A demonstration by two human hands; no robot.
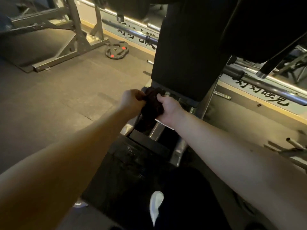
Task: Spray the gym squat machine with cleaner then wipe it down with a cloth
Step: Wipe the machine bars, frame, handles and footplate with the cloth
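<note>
Both hands meet on a dark cloth (152, 110) just below the lower edge of the squat machine's (206, 100) black back pad (187, 55). The left hand (131, 98) has its fingers curled into the upper left of the bunched fabric. The right hand (167, 108) grips the other side with its fingers closed round the cloth, and its heel is down near the steel rails (156, 130). The cloth hangs crumpled between them, with its tail drooping toward the gap above the textured footplate (132, 163). Whether it touches the metal under it cannot be told.

No spray bottle is in sight, and neither hand has room for one, so the spraying looks to be over, at least for this part of the machine. The dim, warm light shows no wet sheen on the pad or frame to confirm that. The cloth bunched in two hands suggests wiping is under way or about to start, or that the cloth is being refolded for a fresh face. Probably left to wipe are the back pad, the rails and the footplate, none of which can be judged clean from here.

Off to the left a weight plate (117, 49) lies flat on the rubber floor (49, 97).
</note>
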